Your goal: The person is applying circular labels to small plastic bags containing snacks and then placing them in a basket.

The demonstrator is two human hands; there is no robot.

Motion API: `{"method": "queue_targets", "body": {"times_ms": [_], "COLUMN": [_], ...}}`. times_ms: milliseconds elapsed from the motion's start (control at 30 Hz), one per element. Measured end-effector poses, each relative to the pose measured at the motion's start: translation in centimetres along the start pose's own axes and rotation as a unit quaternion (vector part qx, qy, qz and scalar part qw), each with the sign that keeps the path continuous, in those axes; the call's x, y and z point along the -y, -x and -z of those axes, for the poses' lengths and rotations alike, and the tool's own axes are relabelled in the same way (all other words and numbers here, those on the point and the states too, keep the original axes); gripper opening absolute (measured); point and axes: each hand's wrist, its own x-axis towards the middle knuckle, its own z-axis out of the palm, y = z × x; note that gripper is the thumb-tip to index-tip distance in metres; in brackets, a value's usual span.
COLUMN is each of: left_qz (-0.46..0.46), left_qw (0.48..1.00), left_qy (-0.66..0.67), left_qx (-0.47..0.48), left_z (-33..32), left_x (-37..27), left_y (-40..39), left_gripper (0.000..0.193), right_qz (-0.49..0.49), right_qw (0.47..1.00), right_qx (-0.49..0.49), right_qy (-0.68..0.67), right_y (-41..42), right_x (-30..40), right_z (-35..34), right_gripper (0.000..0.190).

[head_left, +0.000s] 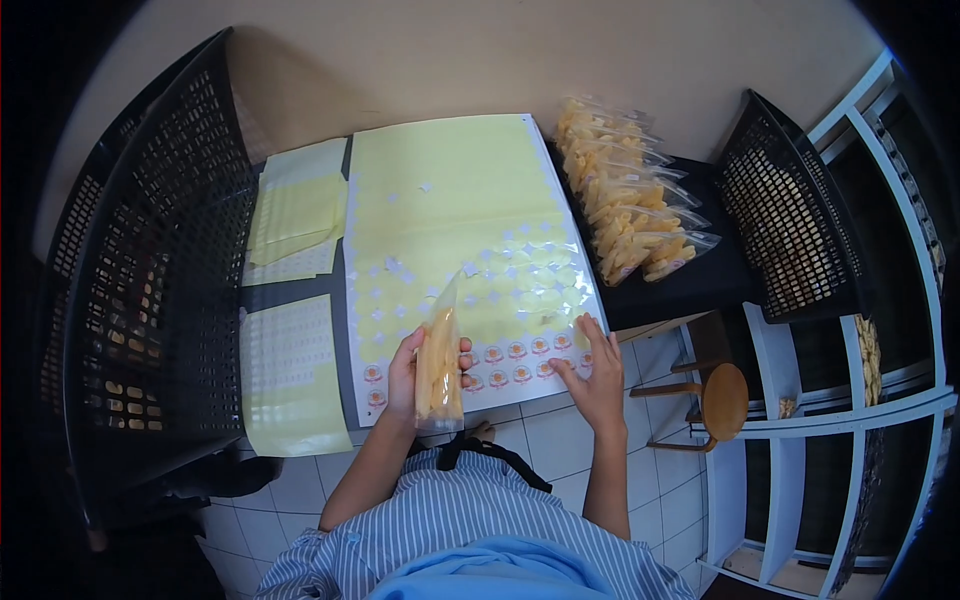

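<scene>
My left hand (403, 379) grips a clear plastic bag (441, 367) filled with pale yellow stick-shaped snacks. The bag is upright in view, its narrower upper end pointing away from me, above a large sheet of round stickers (450, 165). Most of the sheet is bare yellow backing; printed round stickers (520, 373) fill rows along its near edge. My right hand (598, 379) rests at the sheet's near right corner, thumb and fingers apart, the fingertips by the last stickers. Whether a sticker edge lies under the fingertips is too small to tell.
Filled snack bags (622, 195) stand in rows on a black surface at the right. Smaller sticker sheets (289, 360) lie at the left. Tall black plastic crates flank the table, one left (165, 262), one right (787, 217). A wooden stool (724, 403) and white shelving (776, 495) are at the right.
</scene>
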Motion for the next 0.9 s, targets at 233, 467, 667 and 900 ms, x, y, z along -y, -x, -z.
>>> {"method": "queue_targets", "body": {"times_ms": [233,467,667,900], "left_qz": [-0.04,-0.053,-0.039,-0.003], "left_qw": [0.994,0.985,0.987,0.989], "left_qy": [-0.089,-0.147,-0.147,-0.144], "left_qx": [-0.046,-0.08,-0.05,-0.026], "left_z": [0.2,0.0,0.5,1.0], "left_x": [1.0,1.3,1.2,1.0], "left_y": [-1.1,-1.2,-1.2,-1.6], "left_gripper": [0.046,0.049,0.046,0.046], "right_qz": [-0.056,-0.024,-0.025,-0.011], "right_qw": [0.992,0.992,0.994,0.993], "right_qx": [-0.043,-0.074,-0.09,-0.117], "right_qy": [-0.101,-0.096,-0.056,0.032], "right_y": [0.0,0.2,0.3,0.1], "right_x": [-0.2,-0.8,-0.7,0.6], "right_z": [0.4,-0.5,-0.9,-0.5], "right_gripper": [0.055,0.034,0.019,0.017]}}
